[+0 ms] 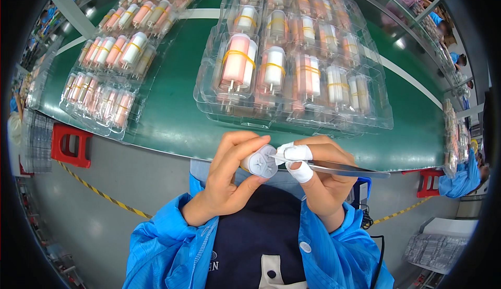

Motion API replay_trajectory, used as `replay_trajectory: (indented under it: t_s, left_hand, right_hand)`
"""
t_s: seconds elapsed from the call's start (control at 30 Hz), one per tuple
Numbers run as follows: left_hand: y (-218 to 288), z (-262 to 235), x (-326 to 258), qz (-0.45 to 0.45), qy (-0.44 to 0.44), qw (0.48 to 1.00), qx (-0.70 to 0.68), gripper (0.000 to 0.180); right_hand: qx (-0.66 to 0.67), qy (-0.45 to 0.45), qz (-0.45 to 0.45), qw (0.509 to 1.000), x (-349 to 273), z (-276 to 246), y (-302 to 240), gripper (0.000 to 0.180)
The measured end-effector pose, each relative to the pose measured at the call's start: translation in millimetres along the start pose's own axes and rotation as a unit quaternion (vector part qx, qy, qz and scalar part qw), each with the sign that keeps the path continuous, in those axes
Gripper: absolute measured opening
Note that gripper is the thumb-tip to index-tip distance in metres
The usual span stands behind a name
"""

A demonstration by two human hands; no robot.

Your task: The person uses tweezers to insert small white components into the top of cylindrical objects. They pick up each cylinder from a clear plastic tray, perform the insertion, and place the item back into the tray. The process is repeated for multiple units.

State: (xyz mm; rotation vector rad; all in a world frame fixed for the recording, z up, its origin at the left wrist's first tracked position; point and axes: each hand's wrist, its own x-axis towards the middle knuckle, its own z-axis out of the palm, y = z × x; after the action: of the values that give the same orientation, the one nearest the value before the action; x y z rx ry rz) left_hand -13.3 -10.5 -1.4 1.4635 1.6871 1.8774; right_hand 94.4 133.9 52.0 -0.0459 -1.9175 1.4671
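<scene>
My left hand (225, 182) is closed around a short, pale grey cylinder (265, 164), its slotted end facing up. White wraps cover the thumb and a finger of my right hand (326, 182), which pinches a pair of metal tweezers (355, 171). Their tips reach the slotted end of the cylinder, but whether they grip anything there is too small to tell. Both hands are held close together in front of my body, just off the near edge of the green table (162, 116).
Beyond my hands, stacked clear plastic trays (219, 98) carry pink, white and grey cylinders in yellow bands. More loaded trays (99, 111) lie to the left. Red stools (71, 145) stand on the floor at both sides. A person in blue (462, 178) is at far right.
</scene>
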Motion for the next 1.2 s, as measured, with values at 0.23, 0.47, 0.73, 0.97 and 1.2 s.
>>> replay_trajectory:
  t_s: [0.23,0.47,0.73,0.97,1.2]
  left_hand:
    - [-0.2,-1.3,0.0,0.02,0.0,0.999,0.044,0.05]
    - [-0.2,1.9,1.9,0.037,0.027,0.996,0.073,0.053]
    - [16.0,-4.7,6.5,0.071,0.021,0.981,0.18,0.054]
    - [71.6,-26.1,51.6,0.138,0.05,0.951,0.272,0.054]
    - [56.2,-10.3,141.4,0.072,-0.004,0.907,0.414,0.043]
  right_hand:
    - [-0.027,-0.016,-0.006,0.999,3.2,0.0,-0.8,0.015]
    - [-0.042,-0.045,0.01,0.998,7.4,-1.8,-2.1,0.012]
    - [0.02,-0.046,0.047,0.998,7.0,-10.3,-1.4,0.015]
    - [0.002,-0.039,0.008,0.999,-6.8,-20.4,12.9,0.02]
    - [0.241,-0.004,0.107,0.965,-32.8,-18.5,32.1,0.029]
